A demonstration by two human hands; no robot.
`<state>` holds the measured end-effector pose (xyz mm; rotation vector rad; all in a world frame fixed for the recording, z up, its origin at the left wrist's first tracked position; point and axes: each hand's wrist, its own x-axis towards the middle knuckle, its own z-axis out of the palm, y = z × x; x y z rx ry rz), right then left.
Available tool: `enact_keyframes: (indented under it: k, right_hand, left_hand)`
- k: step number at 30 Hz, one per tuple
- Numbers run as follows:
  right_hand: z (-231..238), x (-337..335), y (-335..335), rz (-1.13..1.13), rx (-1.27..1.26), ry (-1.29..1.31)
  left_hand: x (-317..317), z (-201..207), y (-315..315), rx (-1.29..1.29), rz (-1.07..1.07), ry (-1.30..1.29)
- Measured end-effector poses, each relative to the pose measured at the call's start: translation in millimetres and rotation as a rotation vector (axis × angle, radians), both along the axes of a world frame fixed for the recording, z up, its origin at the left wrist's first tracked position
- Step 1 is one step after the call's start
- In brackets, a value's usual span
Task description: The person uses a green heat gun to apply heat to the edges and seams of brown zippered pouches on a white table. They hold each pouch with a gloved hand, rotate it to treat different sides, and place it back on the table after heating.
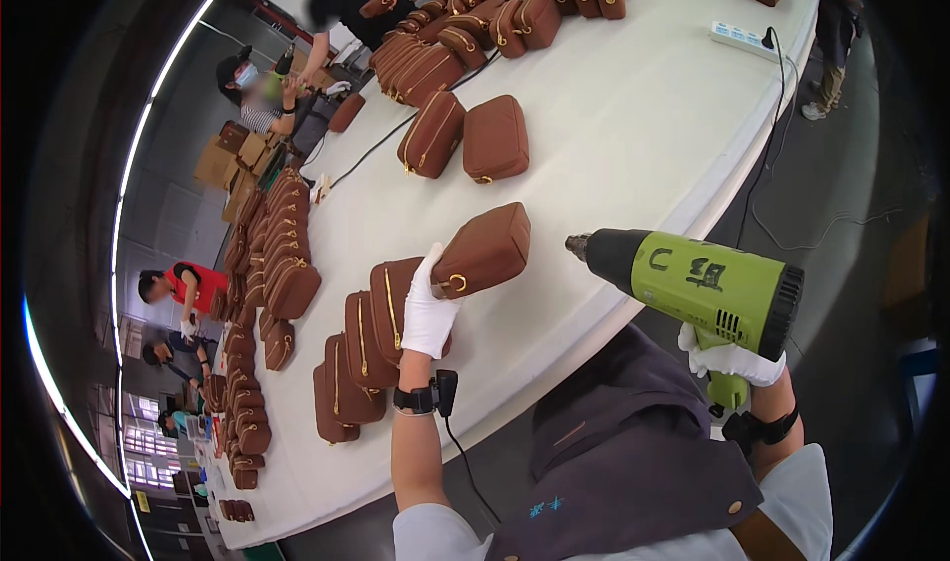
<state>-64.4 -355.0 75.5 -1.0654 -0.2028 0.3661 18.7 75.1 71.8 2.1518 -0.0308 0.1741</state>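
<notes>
Green heat gun [693, 294]: black handwritten marks [707, 278] | dark apron [633, 447]: blue character-like lettering [545, 509]

Gloved left hand [428, 316] held forward, gripping; gloved right hand [747, 362] clenched.

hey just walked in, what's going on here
Someone at a white table is holding a brown bag in their gloved left hand. Their gloved right hand grips a green heat gun, its nozzle facing the bag but apart from it. More brown bags stand in a row by the left hand, and a person in red stands beyond others on the left.
</notes>
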Motion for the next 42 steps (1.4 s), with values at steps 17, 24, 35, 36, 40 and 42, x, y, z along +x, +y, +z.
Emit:
enact_keyframes:
  k: [17,24,35,36,40,42]
  right_hand:
    - [-11,-2,18,0.226,-0.029,-0.009]
    - [-13,0,40,0.264,0.013,0.029]
    - [-22,5,50,0.291,0.117,0.188]
    - [-24,7,50,0.276,0.063,0.137]
    - [-14,19,46,0.230,-0.263,-0.377]
    - [-7,21,43,0.187,-0.356,-0.522]
  left_hand:
    - [-25,-39,-33,-0.751,0.238,0.156]
    - [-31,-31,-24,-0.572,0.282,0.099]
    - [-29,-7,-40,-0.600,0.330,0.183]
    - [-28,-11,-35,-0.677,0.318,0.179]
    - [-30,-29,-34,0.095,0.264,-0.003]
    - [-33,-28,-43,0.251,0.266,-0.016]
